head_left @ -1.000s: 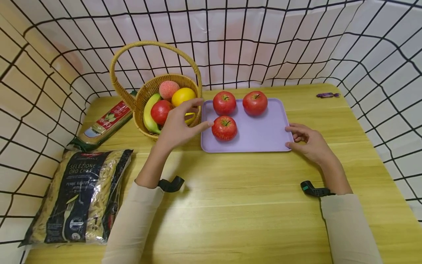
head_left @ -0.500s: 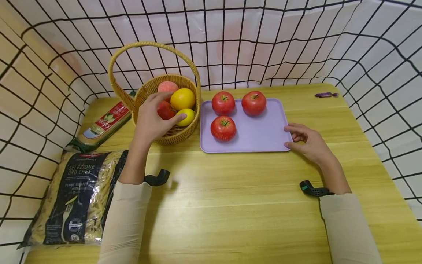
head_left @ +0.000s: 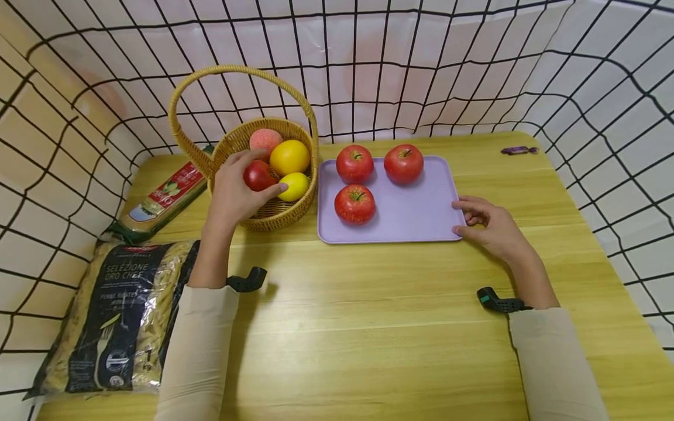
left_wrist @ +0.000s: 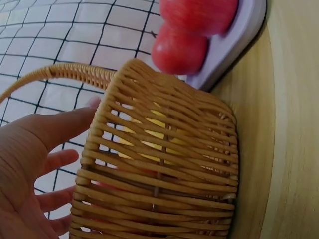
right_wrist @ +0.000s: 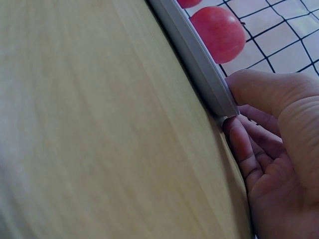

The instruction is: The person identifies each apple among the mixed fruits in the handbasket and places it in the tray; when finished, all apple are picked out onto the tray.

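Note:
My left hand [head_left: 233, 190] is over the left side of a wicker basket [head_left: 276, 221], fingers spread apart around a smooth red fruit [head_left: 258, 175]. Its thumb tip lies at a lemon [head_left: 295, 187]; whether any fingertip touches the fruit is hidden. In the left wrist view the basket's wall [left_wrist: 159, 164] screens the fruit. An orange-yellow fruit [head_left: 290, 157] and a fuzzy pink peach [head_left: 265, 140] sit behind. My right hand [head_left: 489, 225] pinches the right edge of a lilac tray [head_left: 416, 216], thumb [right_wrist: 249, 89] on the rim. Apples [head_left: 355, 204] lie on the tray.
At left lie a large bag of penne [head_left: 118, 316] and a narrower pasta packet [head_left: 165, 199]. A purple-wrapped candy [head_left: 519, 150] sits at the far right. Black wire grid [head_left: 368, 76] borders the table [head_left: 368, 327] at the back and sides. The basket's tall handle [head_left: 239, 69] arches overhead.
My left hand has moved left from the tray side of the basket to above the red fruit, covering the banana from view. The right hand stays at the tray's edge.

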Demonstrator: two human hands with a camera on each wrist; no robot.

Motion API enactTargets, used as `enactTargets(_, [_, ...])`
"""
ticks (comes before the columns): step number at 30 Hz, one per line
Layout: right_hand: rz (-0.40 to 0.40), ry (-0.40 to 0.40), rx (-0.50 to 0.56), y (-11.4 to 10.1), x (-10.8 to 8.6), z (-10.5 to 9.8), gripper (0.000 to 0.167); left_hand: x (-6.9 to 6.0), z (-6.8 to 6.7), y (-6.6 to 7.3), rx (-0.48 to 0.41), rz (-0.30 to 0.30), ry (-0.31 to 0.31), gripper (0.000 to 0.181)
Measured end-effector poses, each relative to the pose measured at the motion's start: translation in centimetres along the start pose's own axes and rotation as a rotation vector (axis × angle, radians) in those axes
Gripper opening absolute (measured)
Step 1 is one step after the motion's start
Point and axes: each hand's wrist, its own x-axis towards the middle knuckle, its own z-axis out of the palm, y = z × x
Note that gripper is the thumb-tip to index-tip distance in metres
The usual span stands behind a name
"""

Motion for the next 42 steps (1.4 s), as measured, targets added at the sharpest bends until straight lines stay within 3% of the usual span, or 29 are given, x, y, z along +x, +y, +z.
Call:
enactTargets(14, [0.039, -0.033, 0.022, -0.2, 0.1, -0.3, 0.051, 0.7, 0.0, -1.3, 0.058, -0.047, -0.059, 0.077])
enactTargets(24, [0.072, -0.059, 0.076, 0.0, 0.4, -0.7, 0.052, 1.6, -0.1, -2.2, 0.092, -0.071, -0.104, 0.088])
enactTargets(42, [0.072, -0.069, 0.047, 0.1, 0.5, -0.8, 0.052, 2.1, 0.4, -2.4, 0.141, -0.126, -0.181, 0.096])
